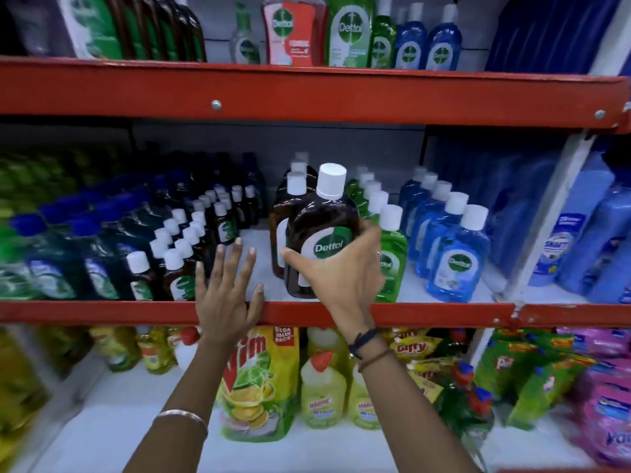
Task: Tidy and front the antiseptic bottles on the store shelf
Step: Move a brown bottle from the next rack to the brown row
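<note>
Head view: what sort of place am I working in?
Most likely a shop's cleaning-products aisle: red shelves stacked in tiers, rows of identical blue bottles lined front to back, and the right hand on a brown Dettol bottle.

Brown bottle (pixel 317 240) with white cap and green-and-white label; green bottles (pixel 389 254) and blue bottles (pixel 457 261) beside it; red shelf edge (pixel 409 314).

Middle shelf (pixel 102 314), red front lip | left: small brown bottles (pixel 177 268) | centre: large brown bottles (pixel 278 240) | right: green bottles (pixel 392 261), blue bottles (pixel 454 264)
</note>
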